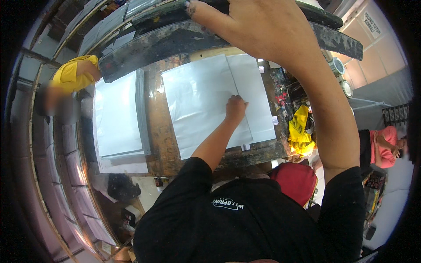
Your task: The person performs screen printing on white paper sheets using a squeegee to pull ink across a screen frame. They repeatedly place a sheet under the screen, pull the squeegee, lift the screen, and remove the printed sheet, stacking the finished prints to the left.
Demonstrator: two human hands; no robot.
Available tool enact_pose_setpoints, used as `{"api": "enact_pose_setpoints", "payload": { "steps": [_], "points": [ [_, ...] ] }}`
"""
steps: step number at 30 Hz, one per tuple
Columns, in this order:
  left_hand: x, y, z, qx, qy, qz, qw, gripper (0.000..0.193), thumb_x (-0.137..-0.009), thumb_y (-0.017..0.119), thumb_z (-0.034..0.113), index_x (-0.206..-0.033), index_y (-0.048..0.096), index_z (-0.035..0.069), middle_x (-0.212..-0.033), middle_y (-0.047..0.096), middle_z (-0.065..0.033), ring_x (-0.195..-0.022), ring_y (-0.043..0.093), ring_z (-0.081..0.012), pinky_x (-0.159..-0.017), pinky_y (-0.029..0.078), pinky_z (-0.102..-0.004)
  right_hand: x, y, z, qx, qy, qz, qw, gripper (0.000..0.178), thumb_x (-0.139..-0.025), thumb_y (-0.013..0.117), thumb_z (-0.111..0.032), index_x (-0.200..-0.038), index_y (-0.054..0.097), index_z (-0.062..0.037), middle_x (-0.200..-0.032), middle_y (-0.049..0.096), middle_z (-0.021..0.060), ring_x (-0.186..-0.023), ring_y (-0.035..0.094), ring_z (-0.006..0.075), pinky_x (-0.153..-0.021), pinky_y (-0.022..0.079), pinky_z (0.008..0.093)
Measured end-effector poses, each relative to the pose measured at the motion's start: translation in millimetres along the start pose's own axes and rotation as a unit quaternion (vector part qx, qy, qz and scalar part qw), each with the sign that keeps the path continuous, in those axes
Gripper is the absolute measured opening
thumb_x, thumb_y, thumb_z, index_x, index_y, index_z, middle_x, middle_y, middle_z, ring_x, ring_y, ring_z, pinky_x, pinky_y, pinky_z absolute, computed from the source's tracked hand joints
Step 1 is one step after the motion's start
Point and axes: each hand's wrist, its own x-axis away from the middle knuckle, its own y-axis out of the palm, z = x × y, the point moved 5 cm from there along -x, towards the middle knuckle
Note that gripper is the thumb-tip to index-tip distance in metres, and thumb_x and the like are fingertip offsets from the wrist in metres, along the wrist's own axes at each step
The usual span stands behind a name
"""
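Observation:
My left hand [236, 109] is closed in a pinch at the edge of a glossy pale sheet [197, 101] on the worktable. This sheet lies slightly turned over another pale sheet [256, 96], which shows along its right side. My right hand [258, 28] reaches up across a dark, stained frame [162, 44] at the far side of the table. Its thumb stretches out to the left, while the other fingers are cut off by the picture's top edge, so its grip on the frame cannot be made out.
Left on the worn wooden table [160, 131] lies a thick stack of pale sheets [118, 114]. A yellow cloth [299, 131] and paint tins [346, 87] are at the right. Racks [72, 153] line the left, near a person in yellow [74, 74]. Another person in pink [386, 147] is far right.

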Motion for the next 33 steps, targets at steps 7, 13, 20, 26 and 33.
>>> {"api": "enact_pose_setpoints", "payload": {
  "steps": [7,13,20,26,33],
  "points": [
    [36,-55,-172,0.094,-0.221,0.241,0.940,0.081,-0.088,0.073,0.048,-0.137,0.049,-0.011,-0.129,0.059,-0.0303,-0.118,0.059,-0.0428,-0.102,0.047,-0.0496,7,5,7,-0.007,-0.018,0.056,0.998,0.057,-0.093,0.052,-0.045,-0.075,0.068,0.0068,-0.073,0.068,0.0245,-0.076,0.068,0.0402,-0.081,0.053,0.0494],
    [59,-84,-267,0.011,-0.462,-0.070,0.884,0.094,-0.071,0.086,0.045,-0.136,0.048,-0.012,-0.132,0.057,-0.0252,-0.122,0.058,-0.0395,-0.102,0.050,-0.0472,-4,18,9,-0.018,0.000,0.024,1.000,0.055,-0.092,0.053,-0.046,-0.077,0.068,0.0049,-0.075,0.067,0.0247,-0.078,0.068,0.0407,-0.080,0.052,0.0490],
    [51,-85,-278,0.087,-0.429,-0.103,0.893,0.099,-0.060,0.089,0.051,-0.130,0.055,-0.011,-0.132,0.059,-0.0267,-0.129,0.053,-0.0407,-0.104,0.049,-0.0468,9,9,-1,0.005,0.003,0.022,1.000,0.048,-0.092,0.058,-0.042,-0.077,0.066,0.0034,-0.079,0.066,0.0228,-0.083,0.066,0.0392,-0.080,0.049,0.0473],
    [59,-71,-294,0.090,-0.420,-0.033,0.902,0.099,-0.057,0.091,0.046,-0.128,0.054,-0.013,-0.131,0.060,-0.0308,-0.122,0.059,-0.0398,-0.097,0.053,-0.0437,14,6,-11,-0.002,-0.028,0.056,0.998,0.051,-0.092,0.057,-0.043,-0.077,0.066,0.0044,-0.079,0.068,0.0232,-0.084,0.066,0.0391,-0.082,0.050,0.0475],
    [62,-92,-273,0.185,-0.364,0.073,0.910,0.098,-0.061,0.092,0.047,-0.127,0.052,-0.014,-0.126,0.062,-0.0316,-0.114,0.064,-0.0392,-0.095,0.053,-0.0445,11,20,12,-0.022,-0.012,0.042,0.999,0.056,-0.093,0.052,-0.046,-0.075,0.070,0.0039,-0.075,0.069,0.0236,-0.078,0.068,0.0392,-0.083,0.048,0.0479]
  ]
}}
